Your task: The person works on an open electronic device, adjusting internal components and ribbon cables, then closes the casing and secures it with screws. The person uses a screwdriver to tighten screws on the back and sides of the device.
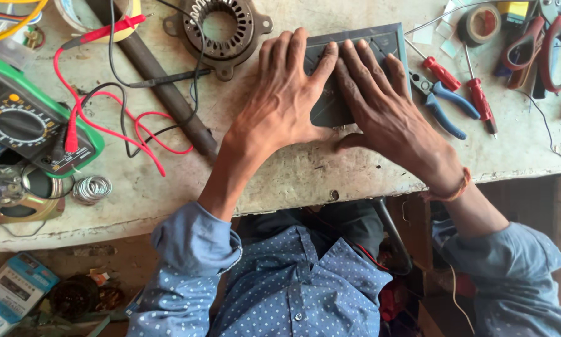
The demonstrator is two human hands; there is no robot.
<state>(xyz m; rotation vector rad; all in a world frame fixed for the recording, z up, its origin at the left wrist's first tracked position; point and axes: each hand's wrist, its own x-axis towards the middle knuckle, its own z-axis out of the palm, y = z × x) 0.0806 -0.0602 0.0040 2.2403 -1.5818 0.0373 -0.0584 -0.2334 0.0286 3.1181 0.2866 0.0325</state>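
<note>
A dark grey flat rectangular panel (386, 39) lies on the worn workbench (293, 178) in the upper middle. My left hand (283, 93) lies flat on its left half, fingers spread and pointing away from me. Beside it, my right hand (383, 106) presses on the right half, the two index fingers almost touching. Most of the panel is hidden under both palms; only its far edge, right corner and a strip between the thumbs show.
A green multimeter (24, 122) with red and black leads (112, 118) sits left. A round motor stator (220, 28) and dark metal rod (162, 81) lie above left. Blue-handled pliers (446, 106), red screwdrivers (480, 100), tape roll (483, 22) and scissors (542, 47) sit right.
</note>
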